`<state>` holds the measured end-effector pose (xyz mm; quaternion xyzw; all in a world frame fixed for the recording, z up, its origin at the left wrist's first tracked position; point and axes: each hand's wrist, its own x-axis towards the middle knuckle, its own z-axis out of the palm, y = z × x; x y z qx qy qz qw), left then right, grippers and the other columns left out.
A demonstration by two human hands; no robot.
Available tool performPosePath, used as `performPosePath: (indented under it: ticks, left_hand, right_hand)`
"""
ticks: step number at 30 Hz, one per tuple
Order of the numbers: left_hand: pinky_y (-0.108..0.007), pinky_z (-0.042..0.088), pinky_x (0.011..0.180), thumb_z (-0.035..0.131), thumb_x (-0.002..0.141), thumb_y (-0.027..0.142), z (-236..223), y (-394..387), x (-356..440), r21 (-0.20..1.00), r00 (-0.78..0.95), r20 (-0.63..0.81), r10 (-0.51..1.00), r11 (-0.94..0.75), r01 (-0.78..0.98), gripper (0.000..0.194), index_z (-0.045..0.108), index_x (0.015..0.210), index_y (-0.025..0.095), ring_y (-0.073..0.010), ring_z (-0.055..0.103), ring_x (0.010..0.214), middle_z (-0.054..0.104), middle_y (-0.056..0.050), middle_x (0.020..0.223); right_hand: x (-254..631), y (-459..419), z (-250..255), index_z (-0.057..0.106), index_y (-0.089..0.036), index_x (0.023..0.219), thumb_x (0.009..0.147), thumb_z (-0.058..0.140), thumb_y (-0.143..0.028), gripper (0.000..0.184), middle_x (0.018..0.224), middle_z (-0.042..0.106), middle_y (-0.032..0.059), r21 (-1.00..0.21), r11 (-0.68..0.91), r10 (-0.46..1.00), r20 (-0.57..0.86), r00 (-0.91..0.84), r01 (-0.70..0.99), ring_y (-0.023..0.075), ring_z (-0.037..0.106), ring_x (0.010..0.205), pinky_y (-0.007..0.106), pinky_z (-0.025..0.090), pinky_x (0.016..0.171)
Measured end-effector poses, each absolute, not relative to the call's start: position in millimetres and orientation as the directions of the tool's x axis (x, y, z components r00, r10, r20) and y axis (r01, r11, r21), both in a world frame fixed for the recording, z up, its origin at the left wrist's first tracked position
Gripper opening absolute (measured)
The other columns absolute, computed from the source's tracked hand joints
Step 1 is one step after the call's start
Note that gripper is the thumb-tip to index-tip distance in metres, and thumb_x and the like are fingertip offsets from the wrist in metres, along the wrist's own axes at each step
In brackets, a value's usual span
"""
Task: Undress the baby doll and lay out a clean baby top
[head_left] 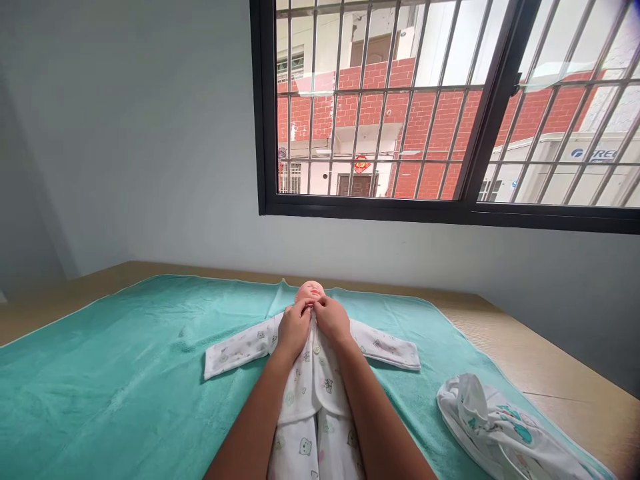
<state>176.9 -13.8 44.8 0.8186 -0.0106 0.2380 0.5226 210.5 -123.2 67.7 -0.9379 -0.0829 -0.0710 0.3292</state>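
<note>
A baby doll point(311, 289) lies on its back with its head toward the wall. It wears a white printed jacket point(300, 393) with the sleeves spread to both sides, and matching trousers point(305, 447). Just under the chin, my left hand point(296, 327) and my right hand point(332, 319) meet at the jacket's collar. Both have their fingers pinched together on the collar edges, and the fingertips partly hide the fabric there. Below them a button point(317, 349) shows on the jacket front.
A teal towel point(125, 373) covers much of the wooden table point(500, 327). At the right front lies a crumpled white garment point(505, 427) with teal print. Behind the table stands a pale wall point(150, 147) with a black-framed, barred window point(360, 205).
</note>
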Motion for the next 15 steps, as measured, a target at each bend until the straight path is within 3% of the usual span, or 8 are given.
performPosePath:
  ticks: [6, 11, 15]
  left_hand:
    - [-0.036, 0.043, 0.098, 0.047, 0.088, 0.019, 47, -17, 176, 0.841, 0.875, 0.413, 0.253, -0.476, -0.259, 0.026, 0.071, 0.098, 0.022, -0.0232, 0.058, 0.107, 0.068, -0.008, 0.108]
    - [-0.031, 0.046, 0.090, 0.049, 0.082, 0.011, 52, -5, 179, 0.863, 0.885, 0.355, 0.300, -0.469, -0.187, 0.021, 0.069, 0.088, 0.016, -0.0196, 0.061, 0.096, 0.065, -0.009, 0.103]
    - [-0.029, 0.046, 0.086, 0.046, 0.081, 0.009, 69, 11, 170, 0.854, 0.899, 0.329, 0.289, -0.498, -0.152, 0.026, 0.067, 0.095, 0.014, -0.0183, 0.062, 0.091, 0.067, -0.010, 0.100]
  right_hand:
    - [206, -122, 71, 0.064, -0.018, 0.088, 0.093, 0.041, -0.032, 0.027, 0.088, 0.070, 0.0042, -0.576, -0.789, 0.107, 0.213, 0.971, 0.213, 0.0144, 0.057, 0.074, 0.023, 0.031, 0.060]
    - [206, -136, 82, 0.065, -0.019, 0.088, 0.091, 0.042, -0.028, 0.024, 0.091, 0.070, 0.0051, -0.516, -0.834, 0.106, 0.197, 0.975, 0.195, 0.0156, 0.059, 0.077, 0.024, 0.032, 0.060]
    - [206, -154, 94, 0.067, -0.018, 0.089, 0.089, 0.045, -0.028, 0.024, 0.092, 0.070, 0.0091, -0.429, -0.890, 0.104, 0.132, 0.986, 0.151, 0.0207, 0.061, 0.079, 0.028, 0.034, 0.061]
